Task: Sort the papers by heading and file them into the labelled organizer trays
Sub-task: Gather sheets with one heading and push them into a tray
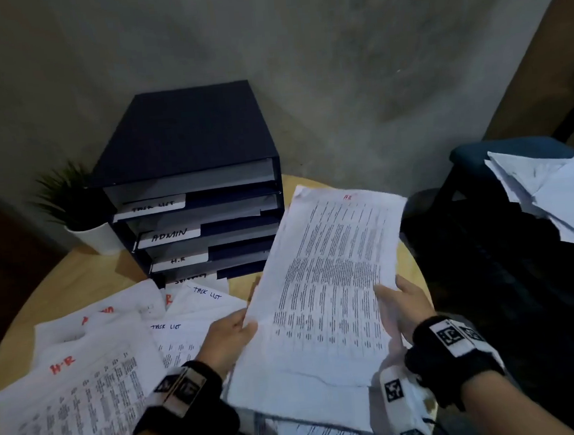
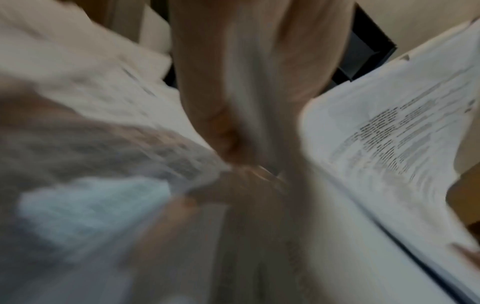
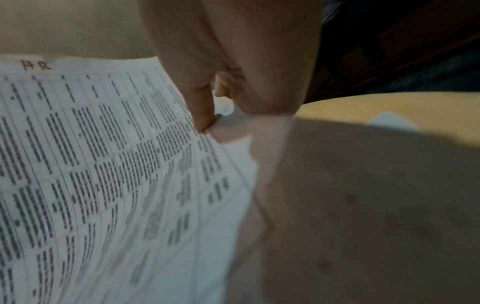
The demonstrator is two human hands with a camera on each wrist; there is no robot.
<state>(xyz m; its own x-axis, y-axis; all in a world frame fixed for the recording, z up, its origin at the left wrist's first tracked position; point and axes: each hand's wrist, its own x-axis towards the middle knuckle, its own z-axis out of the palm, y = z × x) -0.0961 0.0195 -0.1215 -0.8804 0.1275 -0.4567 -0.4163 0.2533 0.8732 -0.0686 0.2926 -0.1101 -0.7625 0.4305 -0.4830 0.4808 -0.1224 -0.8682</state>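
Note:
A printed sheet headed "HR" in red (image 1: 331, 275) is held up above the table, tilted toward the organizer. My left hand (image 1: 234, 328) pinches its left edge and my right hand (image 1: 400, 302) pinches its right edge. The right wrist view shows the same HR sheet (image 3: 103, 164) with my fingers (image 3: 205, 115) on its margin. The left wrist view is blurred; the sheet (image 2: 389, 144) shows at right. The dark blue organizer (image 1: 189, 177) stands behind, with trays labelled TASK LIST (image 1: 152, 206), ADMIN (image 1: 169, 235) and H.R (image 1: 179, 260); a lower label is partly hidden.
Loose papers headed H.R (image 1: 76, 388), ADMIN and TASK LIST (image 1: 196, 303) cover the round wooden table (image 1: 77, 278) at front left. A small potted plant (image 1: 75, 206) stands left of the organizer. A dark chair with more papers (image 1: 552, 196) is at right.

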